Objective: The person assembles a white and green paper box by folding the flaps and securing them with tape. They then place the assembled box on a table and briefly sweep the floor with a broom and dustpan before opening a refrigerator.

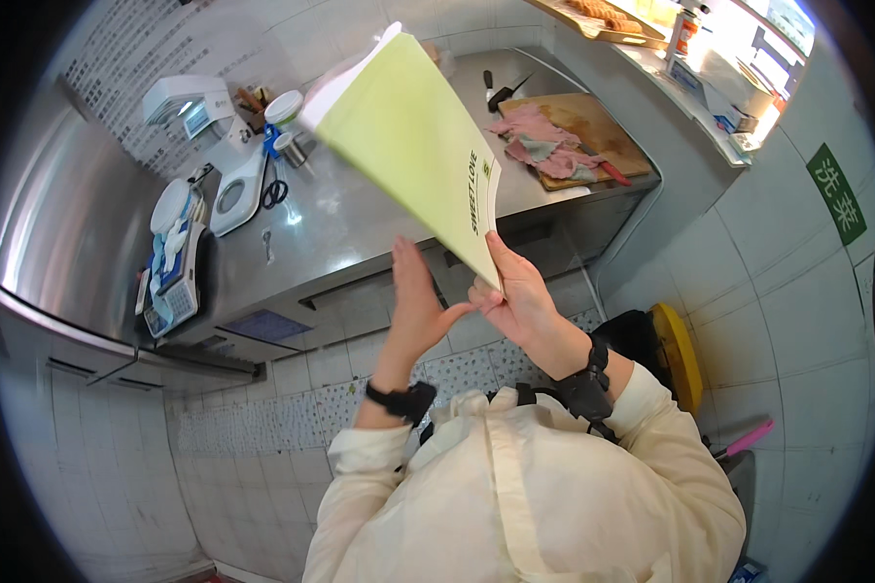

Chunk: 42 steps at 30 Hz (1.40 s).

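My right hand [523,296] pinches the lower corner of a light green item that looks like a flat paper bag [408,141], with dark lettering along one edge. The bag slants up and to the left above the steel counter; its far end, white and pinkish inside, is smeared by motion. My left hand [416,299] is open below the bag, fingers stretched upward and thumb pointing toward my right hand. Nothing is in the left palm. Dark bands sit on both wrists.
A wooden cutting board [583,121] bears a pink cloth [540,141] and a red-handled knife [608,171]. Black scissors [274,193], a white scale-like appliance [238,189] and another scale [177,291] stand on the left of the counter [335,219]. A yellow-rimmed bin [679,360] is at right.
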Tool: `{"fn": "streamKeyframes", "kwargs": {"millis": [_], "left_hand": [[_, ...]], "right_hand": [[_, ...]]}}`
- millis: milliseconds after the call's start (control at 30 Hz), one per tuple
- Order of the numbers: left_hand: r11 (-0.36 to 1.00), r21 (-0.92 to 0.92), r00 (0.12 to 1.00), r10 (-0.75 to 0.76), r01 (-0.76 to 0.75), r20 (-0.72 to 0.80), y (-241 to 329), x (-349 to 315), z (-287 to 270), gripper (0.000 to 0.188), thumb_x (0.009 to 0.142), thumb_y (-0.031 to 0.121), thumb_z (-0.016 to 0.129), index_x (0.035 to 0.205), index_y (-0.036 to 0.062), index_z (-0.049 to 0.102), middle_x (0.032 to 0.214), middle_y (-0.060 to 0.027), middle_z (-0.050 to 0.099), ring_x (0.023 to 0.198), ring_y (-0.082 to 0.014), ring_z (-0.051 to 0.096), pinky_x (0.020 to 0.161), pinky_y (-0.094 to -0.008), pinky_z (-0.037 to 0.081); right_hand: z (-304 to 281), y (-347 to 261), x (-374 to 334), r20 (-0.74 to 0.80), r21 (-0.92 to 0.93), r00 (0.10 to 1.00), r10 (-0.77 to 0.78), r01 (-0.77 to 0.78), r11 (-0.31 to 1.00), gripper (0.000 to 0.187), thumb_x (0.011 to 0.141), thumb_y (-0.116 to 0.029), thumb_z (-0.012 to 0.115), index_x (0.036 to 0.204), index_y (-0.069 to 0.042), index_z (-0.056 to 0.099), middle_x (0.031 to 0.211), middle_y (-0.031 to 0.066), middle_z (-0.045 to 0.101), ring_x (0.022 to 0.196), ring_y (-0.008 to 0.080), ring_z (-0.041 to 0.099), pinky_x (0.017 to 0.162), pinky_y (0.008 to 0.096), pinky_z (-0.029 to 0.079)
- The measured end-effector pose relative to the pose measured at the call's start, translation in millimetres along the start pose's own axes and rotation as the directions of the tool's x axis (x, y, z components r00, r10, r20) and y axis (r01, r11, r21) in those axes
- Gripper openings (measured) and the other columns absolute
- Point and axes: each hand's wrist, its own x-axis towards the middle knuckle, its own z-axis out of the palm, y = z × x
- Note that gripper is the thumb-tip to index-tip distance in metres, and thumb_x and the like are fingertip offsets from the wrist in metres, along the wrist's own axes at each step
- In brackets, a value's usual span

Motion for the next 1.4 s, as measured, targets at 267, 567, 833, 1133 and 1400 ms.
{"fn": "streamKeyframes", "kwargs": {"millis": [267, 567, 833, 1133, 1400], "left_hand": [[0.998, 0.001, 0.885, -0.051, 0.058, -0.462, -39.9, 37.6, 60.7, 0.095, 0.081, 0.036, 0.06, 0.145, 0.0014, -0.001, 0.139, -0.0257, 0.021, 0.124, -0.0372, 0.026, 0.1, -0.0444, 0.025], [0.8, -0.547, 0.826, -0.468, 0.245, -0.314, -49.6, 13.8, 31.8, 0.059, 0.097, 0.019, 0.042, 0.146, 0.0085, 0.012, 0.128, -0.0162, 0.048, 0.109, -0.0264, 0.054, 0.087, -0.036, 0.046], [0.262, -0.913, 0.805, -0.583, 0.312, 0.108, 33.3, -18.1, 1.7, 0.048, 0.099, 0.04, 0.037, 0.13, 0.004, 0.039, 0.12, -0.0123, 0.052, 0.107, -0.0235, 0.055, 0.081, -0.0388, 0.05], [0.142, -0.929, 0.819, -0.53, 0.343, 0.222, 75.0, -15.9, -17.4, 0.057, 0.097, 0.046, 0.035, 0.136, 0.0049, 0.034, 0.129, -0.0113, 0.048, 0.121, -0.0285, 0.048, 0.083, -0.043, 0.05], [-0.154, -0.947, 0.816, -0.48, 0.283, 0.322, 78.3, 4.3, -24.3, 0.061, 0.094, 0.049, 0.043, 0.133, 0.0031, 0.034, 0.122, -0.0135, 0.046, 0.119, -0.0369, 0.046, 0.074, -0.049, 0.056]], "right_hand": [[39.9, 10.4, -26.0, -0.054, 0.18, 0.972, 0.23, -0.217, 0.959, 0.015, 0.097, -0.021, 0.049, 0.097, -0.008, 0.056, 0.071, -0.0001, 0.057, 0.055, 0.0046, 0.053, 0.048, 0.0178, 0.041], [0.4, -1.8, 3.3, 0.486, -0.727, 0.86, 0.156, 0.299, 0.619, 0.049, 0.098, -0.045, 0.034, 0.1, -0.002, 0.057, 0.107, 0.011, 0.06, 0.102, 0.0265, 0.055, 0.091, 0.0375, 0.041], [-46.3, 7.0, -2.0, 0.582, -0.792, 0.813, -0.008, 0.565, -0.23, 0.017, 0.084, -0.005, 0.057, 0.101, -0.006, 0.059, 0.097, 0.013, 0.056, 0.093, 0.0318, 0.054, 0.081, 0.0381, 0.046], [-30.0, 15.4, -26.4, 0.478, -0.846, 0.854, -0.204, 0.51, 0.153, 0.017, 0.081, 0.006, 0.055, 0.091, -0.003, 0.064, 0.09, 0.0099, 0.056, 0.089, 0.0249, 0.059, 0.074, 0.0337, 0.049], [-52.1, 10.9, -26.0, 0.63, -0.758, 0.709, -0.316, 0.651, -0.05, 0.022, 0.079, 0.008, 0.057, 0.092, -0.006, 0.067, 0.089, 0.0072, 0.057, 0.084, 0.0221, 0.057, 0.072, 0.03, 0.048]]}}
